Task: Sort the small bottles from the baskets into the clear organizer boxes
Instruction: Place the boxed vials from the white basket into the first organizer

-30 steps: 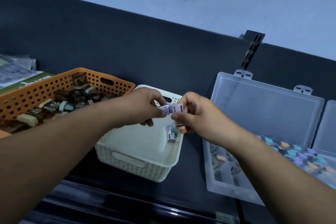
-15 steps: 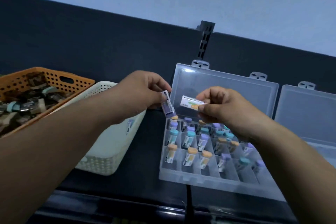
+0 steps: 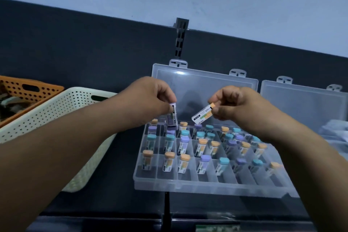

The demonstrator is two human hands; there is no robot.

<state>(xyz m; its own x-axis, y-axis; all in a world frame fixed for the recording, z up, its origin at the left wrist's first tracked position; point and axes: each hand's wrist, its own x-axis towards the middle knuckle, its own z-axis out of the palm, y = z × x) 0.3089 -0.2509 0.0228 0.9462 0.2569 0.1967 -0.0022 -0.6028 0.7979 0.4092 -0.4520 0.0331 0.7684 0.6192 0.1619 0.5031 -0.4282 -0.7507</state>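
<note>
Head view: hands, left, right; their bottles now nearer organizer

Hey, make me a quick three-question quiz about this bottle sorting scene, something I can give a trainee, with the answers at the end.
1. True or false: the left hand holds nothing.
2. The tilted bottle in the right hand has a cap of which colour? A teal, B orange, C purple.
3. Which stands nearer the organizer box: the white basket or the orange basket?
Key: 1 false, it pinches a purple-labelled bottle. 2 B. 3 the white basket.
</note>
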